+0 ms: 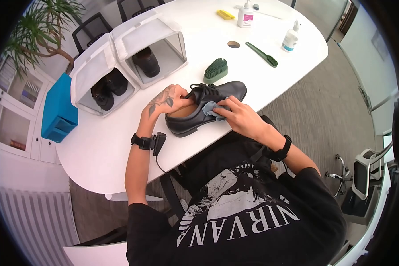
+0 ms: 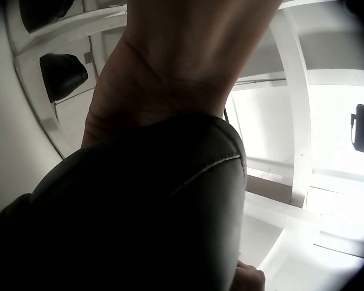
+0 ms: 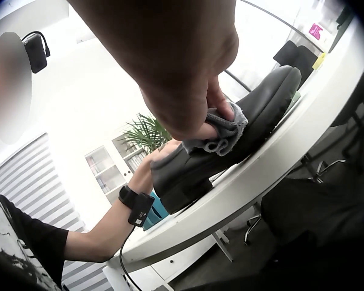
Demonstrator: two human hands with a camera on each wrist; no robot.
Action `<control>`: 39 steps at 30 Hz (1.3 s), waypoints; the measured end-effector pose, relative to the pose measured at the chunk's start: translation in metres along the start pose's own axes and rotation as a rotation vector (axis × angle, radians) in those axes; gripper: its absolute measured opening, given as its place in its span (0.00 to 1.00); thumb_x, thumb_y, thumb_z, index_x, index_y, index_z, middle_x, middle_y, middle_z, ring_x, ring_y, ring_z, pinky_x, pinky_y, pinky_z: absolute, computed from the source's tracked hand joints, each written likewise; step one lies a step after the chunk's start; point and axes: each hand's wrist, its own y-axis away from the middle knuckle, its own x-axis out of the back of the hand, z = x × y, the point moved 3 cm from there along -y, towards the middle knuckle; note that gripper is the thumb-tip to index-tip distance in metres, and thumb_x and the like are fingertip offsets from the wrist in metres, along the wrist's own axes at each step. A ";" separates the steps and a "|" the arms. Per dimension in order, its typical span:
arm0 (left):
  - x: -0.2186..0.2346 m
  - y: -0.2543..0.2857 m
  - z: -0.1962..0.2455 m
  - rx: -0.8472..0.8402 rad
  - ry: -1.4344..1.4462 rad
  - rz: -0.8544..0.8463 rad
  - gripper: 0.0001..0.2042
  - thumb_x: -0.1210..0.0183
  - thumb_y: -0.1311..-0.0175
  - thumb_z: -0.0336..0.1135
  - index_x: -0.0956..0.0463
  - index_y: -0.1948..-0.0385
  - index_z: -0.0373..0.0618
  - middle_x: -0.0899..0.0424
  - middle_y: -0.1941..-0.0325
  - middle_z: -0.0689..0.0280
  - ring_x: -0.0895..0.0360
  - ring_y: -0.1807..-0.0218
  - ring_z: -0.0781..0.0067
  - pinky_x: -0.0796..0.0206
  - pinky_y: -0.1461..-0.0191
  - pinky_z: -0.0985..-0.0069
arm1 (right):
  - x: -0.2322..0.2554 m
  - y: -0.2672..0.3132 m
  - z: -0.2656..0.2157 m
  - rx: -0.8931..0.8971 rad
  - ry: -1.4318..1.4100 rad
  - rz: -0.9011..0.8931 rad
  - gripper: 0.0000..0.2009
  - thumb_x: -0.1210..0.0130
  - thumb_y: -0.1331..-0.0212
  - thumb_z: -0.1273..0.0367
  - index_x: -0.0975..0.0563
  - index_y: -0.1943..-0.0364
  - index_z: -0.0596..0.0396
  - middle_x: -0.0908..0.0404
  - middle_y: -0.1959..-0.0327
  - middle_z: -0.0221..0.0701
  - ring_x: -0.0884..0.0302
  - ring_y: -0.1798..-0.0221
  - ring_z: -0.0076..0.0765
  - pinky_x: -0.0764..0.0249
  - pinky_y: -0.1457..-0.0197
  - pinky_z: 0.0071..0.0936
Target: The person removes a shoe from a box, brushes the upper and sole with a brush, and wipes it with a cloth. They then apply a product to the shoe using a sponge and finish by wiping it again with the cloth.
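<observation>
A black lace-up shoe (image 1: 186,123) stands on the white table near its edge, toe toward the right. The left hand (image 1: 167,98) grips the shoe at its opening by the laces, fingers partly hidden inside. In the left wrist view the dark shoe (image 2: 200,182) covers much of the picture below the left hand (image 2: 151,85). The right hand (image 1: 245,119) pinches a grey-blue cloth (image 1: 209,109) against the shoe's near side. The right wrist view shows the cloth (image 3: 229,134) bunched under the fingers of the right hand (image 3: 182,91), touching the shoe (image 3: 270,91).
A green brush (image 1: 216,71) lies just beyond the shoe. Farther off are a long green brush (image 1: 262,55), two pump bottles (image 1: 246,17) and a yellow item (image 1: 225,15). At the left stand two white boxes (image 1: 135,37) holding dark shoes and a blue box (image 1: 60,108).
</observation>
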 end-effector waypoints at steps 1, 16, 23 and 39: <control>-0.001 0.000 -0.001 0.001 -0.001 0.000 0.20 0.33 0.37 0.48 0.17 0.74 0.33 0.25 0.82 0.53 0.32 0.78 0.68 0.38 0.70 0.64 | 0.000 -0.002 -0.002 -0.017 -0.005 0.004 0.22 0.40 0.42 0.81 0.19 0.41 0.57 0.22 0.42 0.36 0.22 0.41 0.46 0.13 0.49 0.39; -0.019 0.053 -0.040 -0.013 0.118 0.252 0.22 0.33 0.37 0.49 0.19 0.76 0.33 0.26 0.82 0.53 0.33 0.79 0.67 0.38 0.71 0.64 | -0.045 -0.069 -0.065 0.532 0.027 0.249 0.16 0.40 0.45 0.71 0.20 0.51 0.59 0.27 0.53 0.35 0.24 0.49 0.39 0.19 0.51 0.34; -0.007 -0.001 -0.007 -0.034 0.111 -0.050 0.22 0.33 0.37 0.48 0.21 0.78 0.33 0.28 0.84 0.54 0.36 0.80 0.70 0.40 0.73 0.64 | -0.034 -0.056 -0.049 0.453 -0.057 0.214 0.21 0.37 0.48 0.76 0.17 0.46 0.62 0.20 0.44 0.40 0.19 0.48 0.44 0.15 0.53 0.34; -0.023 0.059 -0.035 0.021 0.131 0.194 0.21 0.32 0.37 0.45 0.21 0.78 0.33 0.30 0.84 0.53 0.38 0.80 0.72 0.42 0.74 0.64 | 0.007 0.016 0.063 -0.073 -0.084 0.174 0.20 0.41 0.45 0.81 0.18 0.46 0.61 0.20 0.47 0.40 0.19 0.46 0.50 0.18 0.44 0.40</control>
